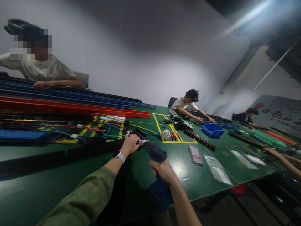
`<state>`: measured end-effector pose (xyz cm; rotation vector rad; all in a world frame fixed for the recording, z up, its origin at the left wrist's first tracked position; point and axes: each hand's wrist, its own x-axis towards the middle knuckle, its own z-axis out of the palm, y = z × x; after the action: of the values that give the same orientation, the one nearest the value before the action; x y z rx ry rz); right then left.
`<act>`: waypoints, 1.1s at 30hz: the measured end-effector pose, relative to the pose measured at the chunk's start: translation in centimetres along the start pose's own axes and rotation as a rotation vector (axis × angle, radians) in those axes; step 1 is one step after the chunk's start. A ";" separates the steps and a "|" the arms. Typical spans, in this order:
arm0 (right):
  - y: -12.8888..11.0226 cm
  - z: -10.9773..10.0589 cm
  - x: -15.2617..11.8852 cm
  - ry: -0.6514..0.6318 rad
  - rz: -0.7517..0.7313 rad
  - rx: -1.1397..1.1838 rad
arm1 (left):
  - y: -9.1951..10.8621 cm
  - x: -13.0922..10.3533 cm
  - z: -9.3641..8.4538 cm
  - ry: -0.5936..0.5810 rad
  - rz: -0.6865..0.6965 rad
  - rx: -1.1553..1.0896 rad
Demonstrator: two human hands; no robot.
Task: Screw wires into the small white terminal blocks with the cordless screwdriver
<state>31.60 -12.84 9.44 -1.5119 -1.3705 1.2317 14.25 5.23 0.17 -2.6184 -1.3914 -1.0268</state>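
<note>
In the head view my right hand (163, 169) is wrapped round the handle of a blue cordless drill (157, 152), its nose pointing left. The drill's tip reaches a small pale part beside my left fingertips; what that part is I cannot make out. My left hand (130, 143) is closed at the end of a long black strip (70, 157) with red marks along it. A black block (138, 133) sits just beyond my left fingers. Blue and yellow wires (147, 129) run close by on the green table (174, 175).
Long orange channels (113, 111) and blue channels (94, 95) lie along the far left. A white breaker-like block (165, 134) sits within yellow tape lines. A blue bin (212, 129), a plastic bag (217, 169) and a black rail (199, 139) are on the right. Co-workers sit across the table.
</note>
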 end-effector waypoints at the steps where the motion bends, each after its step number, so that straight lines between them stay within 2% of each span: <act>1: 0.0 0.0 0.0 0.000 0.001 -0.003 | 0.0 0.0 0.0 -0.003 -0.001 0.002; 27: 0.1 0.0 0.0 -0.008 -0.035 0.002 | 0.1 0.1 -0.1 -0.006 -0.003 0.019; 33: 0.1 0.0 0.1 0.009 0.008 0.003 | 0.1 0.0 0.0 0.006 0.001 0.003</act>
<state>31.66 -12.79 9.37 -1.5210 -1.3575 1.2299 14.30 5.17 0.21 -2.6115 -1.3885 -1.0310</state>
